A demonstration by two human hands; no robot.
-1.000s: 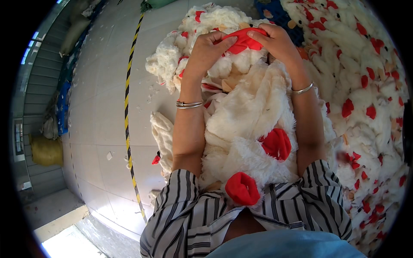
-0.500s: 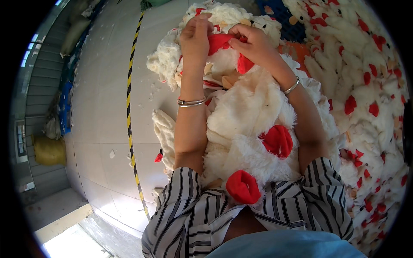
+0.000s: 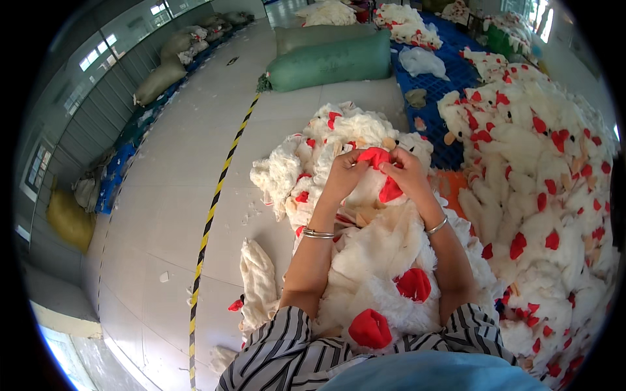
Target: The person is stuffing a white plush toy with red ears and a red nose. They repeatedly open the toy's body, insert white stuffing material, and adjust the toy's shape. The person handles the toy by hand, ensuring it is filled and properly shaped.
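Observation:
Both of my hands grip a red fabric piece [image 3: 374, 157] of a white plush skin [image 3: 365, 186], held up over the pile in front of me. My left hand [image 3: 343, 174] pinches its left side, and my right hand [image 3: 407, 173] pinches its right side. Below the right fingers hangs a second red piece [image 3: 390, 190]. White furry fabric [image 3: 375, 244] spreads between my forearms and onto my lap, with a red cupped piece [image 3: 414, 285] and another red cupped piece [image 3: 370, 329] on it.
White plush skins [image 3: 287, 169] heap just beyond my hands. A far larger pile [image 3: 541, 195] fills the right side. Green stuffed sacks [image 3: 329, 62] lie ahead, beside blue pallets [image 3: 447, 98]. Black-yellow tape [image 3: 218, 202] crosses the floor at left; a single white plush skin [image 3: 255, 277] lies nearby.
The view has tilted up, bringing the sacks and far pallets into sight. My hands have drawn closer together, and the left one has come down onto the red piece.

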